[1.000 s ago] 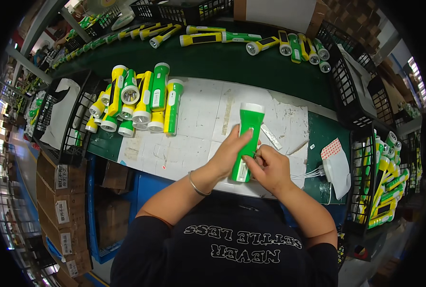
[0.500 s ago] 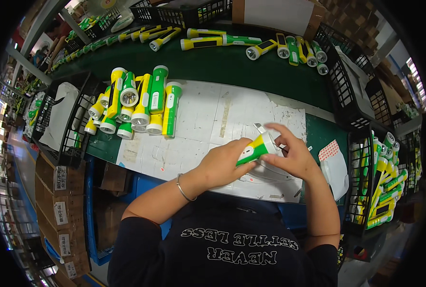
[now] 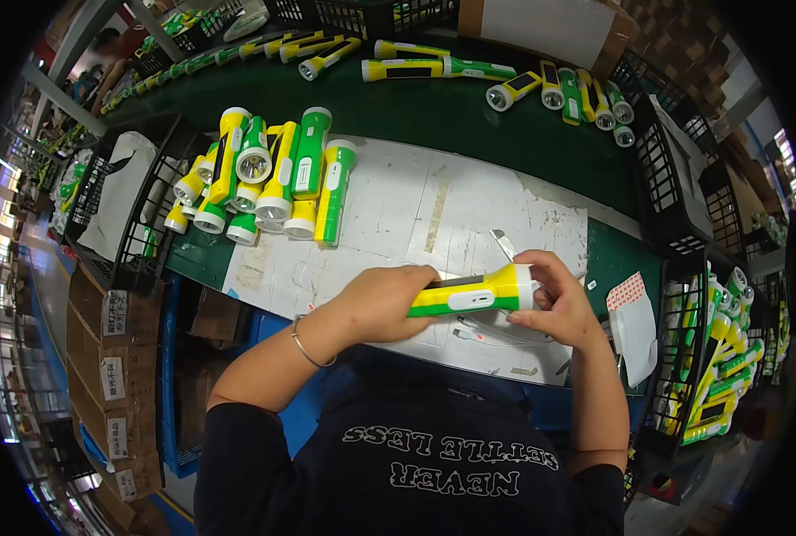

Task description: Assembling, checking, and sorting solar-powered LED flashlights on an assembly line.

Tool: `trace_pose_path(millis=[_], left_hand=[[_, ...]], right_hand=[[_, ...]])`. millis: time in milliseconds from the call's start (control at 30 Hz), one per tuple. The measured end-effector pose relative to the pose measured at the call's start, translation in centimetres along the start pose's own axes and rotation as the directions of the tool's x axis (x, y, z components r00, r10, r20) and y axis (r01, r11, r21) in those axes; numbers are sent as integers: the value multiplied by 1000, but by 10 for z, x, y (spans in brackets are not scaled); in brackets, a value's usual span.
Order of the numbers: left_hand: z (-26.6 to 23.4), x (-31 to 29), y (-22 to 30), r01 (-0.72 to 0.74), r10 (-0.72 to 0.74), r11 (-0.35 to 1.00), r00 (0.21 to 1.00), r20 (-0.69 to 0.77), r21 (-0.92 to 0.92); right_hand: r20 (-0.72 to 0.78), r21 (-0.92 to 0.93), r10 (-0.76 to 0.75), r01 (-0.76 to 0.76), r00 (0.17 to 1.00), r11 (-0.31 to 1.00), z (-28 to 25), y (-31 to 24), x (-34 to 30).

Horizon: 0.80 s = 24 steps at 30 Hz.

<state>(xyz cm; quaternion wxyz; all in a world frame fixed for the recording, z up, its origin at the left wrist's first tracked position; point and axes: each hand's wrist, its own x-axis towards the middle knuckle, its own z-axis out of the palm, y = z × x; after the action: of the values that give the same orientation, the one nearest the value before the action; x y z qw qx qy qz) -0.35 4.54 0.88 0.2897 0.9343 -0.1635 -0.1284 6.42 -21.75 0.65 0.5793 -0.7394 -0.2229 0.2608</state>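
Note:
A yellow and green flashlight (image 3: 458,297) lies sideways between my hands, its white head pointing right. My left hand (image 3: 375,304) is wrapped round the tail end, and a dark panel shows on the upper side of the body. With thumb and fingers, my right hand (image 3: 560,302) grips the white rim of the head; the lens is turned away from view. Just behind the head, a slim metallic piece (image 3: 503,243) lies on the white board (image 3: 389,210). A white cable with a plug (image 3: 463,334) rests on the board below the flashlight.
Several flashlights (image 3: 277,174) are piled at the board's left. More lie in a row (image 3: 402,70) along the green bench's far side. Black crates stand left (image 3: 139,210) and right (image 3: 675,330), the right one holding flashlights. A white sheet with a red-patterned flap (image 3: 634,335) lies beside it.
The flashlight has swung from pointing away and up to nearly level, showing more of its side and dark panel. My left hand has shifted toward its tail. The whole view has moved slightly.

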Motion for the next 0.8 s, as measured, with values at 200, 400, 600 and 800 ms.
trace_pose_path(millis=[200,400,600,800], left_hand=[[31,17,-5,54,-53,870,998,17,-490],[47,25,-6,44,-145,799,982,-121,-599],[52,33,0,12,-129,876,969,-211,-482],[53,36,12,5,-124,909,958,-260,-417]], right_hand=[[-310,-404,35,-165,950,900,29,31,21],[-272,-689,-312,42,910,723,49,51,21],[-191,158,99,-69,977,985,22,29,10],[-164,292,168,-115,972,949,20,35,9]])
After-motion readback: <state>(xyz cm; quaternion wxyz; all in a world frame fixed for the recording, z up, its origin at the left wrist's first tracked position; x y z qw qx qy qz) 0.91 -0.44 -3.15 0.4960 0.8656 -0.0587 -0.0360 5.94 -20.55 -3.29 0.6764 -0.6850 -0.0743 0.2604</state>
